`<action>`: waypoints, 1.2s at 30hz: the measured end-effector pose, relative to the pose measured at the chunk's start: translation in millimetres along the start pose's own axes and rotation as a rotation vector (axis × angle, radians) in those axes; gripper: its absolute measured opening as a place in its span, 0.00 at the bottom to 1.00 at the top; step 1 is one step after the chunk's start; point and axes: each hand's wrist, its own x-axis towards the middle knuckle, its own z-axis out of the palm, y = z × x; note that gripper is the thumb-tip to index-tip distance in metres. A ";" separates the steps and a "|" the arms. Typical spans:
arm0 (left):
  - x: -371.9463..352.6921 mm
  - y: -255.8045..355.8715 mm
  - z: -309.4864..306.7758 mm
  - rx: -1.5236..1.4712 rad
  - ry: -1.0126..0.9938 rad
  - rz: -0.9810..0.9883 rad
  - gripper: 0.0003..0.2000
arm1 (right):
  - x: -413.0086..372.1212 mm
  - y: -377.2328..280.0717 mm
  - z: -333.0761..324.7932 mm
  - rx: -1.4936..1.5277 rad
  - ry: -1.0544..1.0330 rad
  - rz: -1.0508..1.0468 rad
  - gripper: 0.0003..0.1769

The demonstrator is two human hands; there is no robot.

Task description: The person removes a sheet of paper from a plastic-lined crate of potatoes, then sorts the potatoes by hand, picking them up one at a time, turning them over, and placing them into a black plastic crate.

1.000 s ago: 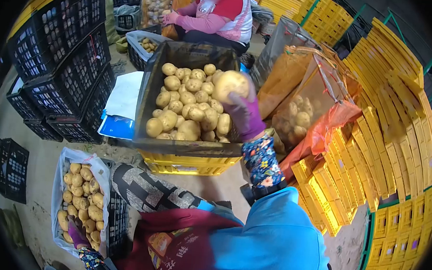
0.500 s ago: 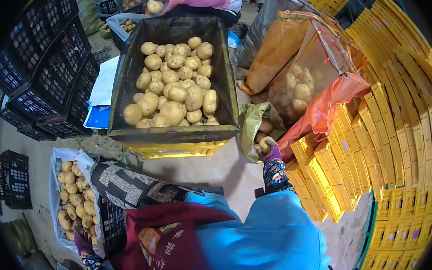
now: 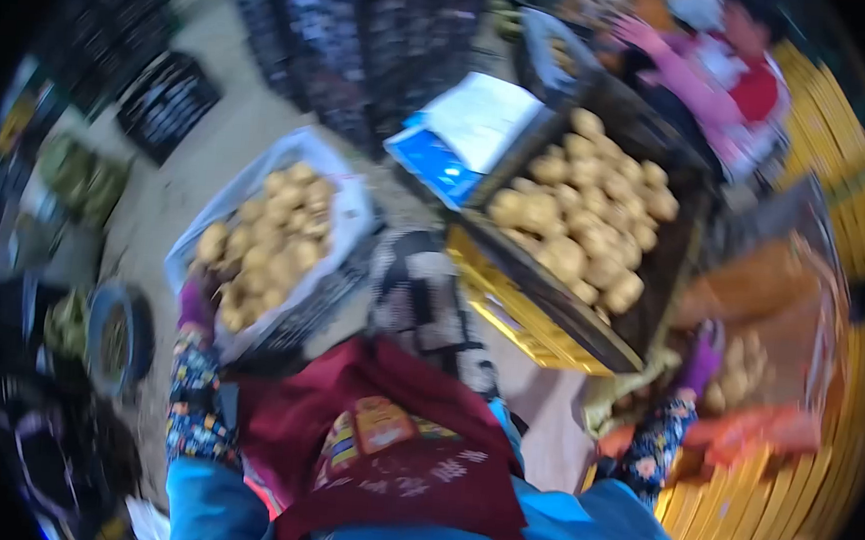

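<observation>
My left hand (image 3: 197, 306), in a purple glove with dark fingertips, is at the near-left edge of a black crate lined with a white bag (image 3: 186, 243). Its fingers touch the potatoes (image 3: 272, 244) inside, but blur hides whether one is gripped. My right hand (image 3: 702, 361), also gloved in purple, is over the side of a mesh sack (image 3: 802, 296) of potatoes. Its fingers look spread, and no potato shows in them. Beside that hand is a pale green sack (image 3: 630, 384), partly hidden by my sleeve.
A dark crate (image 3: 666, 296) heaped with potatoes stands on a yellow crate (image 3: 519, 321). White and blue sheets (image 3: 473, 127) lie beside it. A person (image 3: 706, 88) in pink sleeves sits beyond. Yellow crates (image 3: 746, 513) are stacked at right; a blue tub (image 3: 119, 338) is at left.
My view has swung left, towards the lined crate. My right hand, which held a potato over the green sack, is now by the mesh sack with no potato visible. My left hand stays at the lined crate.
</observation>
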 end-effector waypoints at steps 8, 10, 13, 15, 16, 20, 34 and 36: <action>-17.7 59.2 -9.0 -0.698 0.407 -0.010 0.23 | -188.9 -265.8 330.8 0.346 -0.915 -0.502 0.24; -21.4 63.9 -17.4 -0.800 0.410 0.021 0.25 | -275.0 -299.1 411.1 0.260 -1.375 -0.484 0.26; -22.3 73.4 -27.5 -0.841 0.456 0.136 0.29 | -408.5 -270.0 515.5 0.113 -1.783 -0.472 0.32; -25.9 91.3 -32.4 -0.873 0.466 0.133 0.29 | -481.5 -251.3 567.7 0.107 -1.755 -0.785 0.36; -25.6 90.6 -33.9 -0.890 0.467 0.141 0.29 | -514.2 -232.4 596.9 -0.021 -1.669 -0.947 0.37; -30.0 96.7 -33.2 -0.916 0.493 0.139 0.28 | -582.8 -189.2 666.3 -0.277 -1.559 -1.067 0.44; -19.0 85.0 18.0 -0.465 0.368 -0.032 0.23 | -486.9 -279.7 548.2 -0.002 -1.966 -0.446 0.29; -10.7 67.7 28.6 -0.357 0.293 0.119 0.21 | -479.3 -254.3 549.7 0.076 -1.847 -0.525 0.27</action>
